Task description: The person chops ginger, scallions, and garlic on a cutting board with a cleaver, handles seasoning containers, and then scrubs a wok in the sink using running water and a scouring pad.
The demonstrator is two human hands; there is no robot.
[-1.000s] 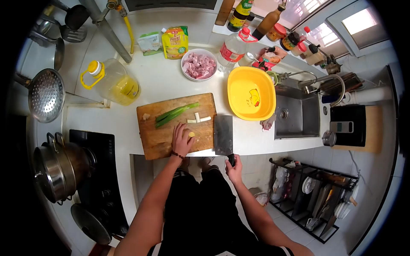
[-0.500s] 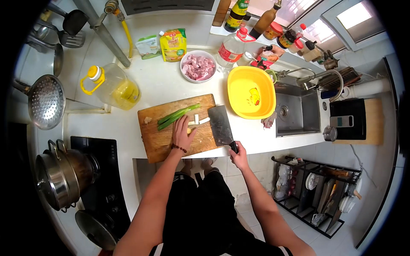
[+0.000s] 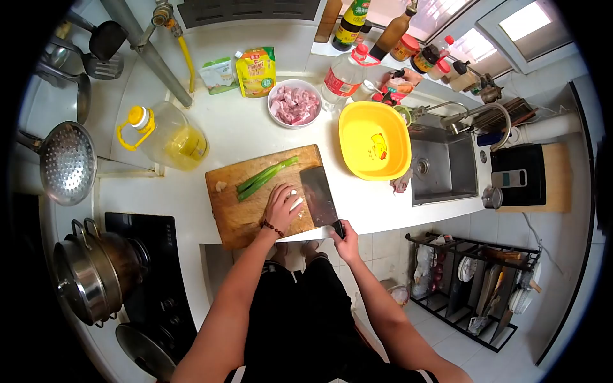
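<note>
Head view, hands
Left hand (image 3: pixel 281 207): lies palm down on the cutting board (image 3: pixel 233 198), fingers curled over small white scallion pieces (image 3: pixel 295 203) and pinning them in place; a bead bracelet sits at the wrist.
Right hand (image 3: pixel 345 233): clenched round the dark handle of the cleaver (image 3: pixel 318 196), at the near edge of the counter (image 3: pixel 236 137).
Cleaver: its broad blade stands just right of the left hand, right beside the fingertips, over the right end of the board; whether the edge touches the wood, I cannot tell.
White scallion pieces: between the left fingers and the blade, partly hidden by the hand.

Head view, around the hands
Green scallion stalks (image 3: pixel 265 177): lie slantwise on the board just beyond the left hand, apart from the blade.
Pale scrap (image 3: pixel 220 186): on the board, to the left of the left hand.
Yellow basin (image 3: pixel 374 140): on the counter beyond the right hand, near the blade tip.
Sink (image 3: pixel 443 171): right of the basin, well right of the right hand.
Bowl of raw meat (image 3: pixel 294 104): far beyond both hands, towards the wall.
Oil jug (image 3: pixel 163 136): beyond and left of the left hand, with a yellow cap and handle.
Steel pot (image 3: pixel 89 269): well left of the left arm, on the black cooktop (image 3: pixel 153 255).
Perforated skimmer (image 3: pixel 64 163): farther left, above the pot.
</note>
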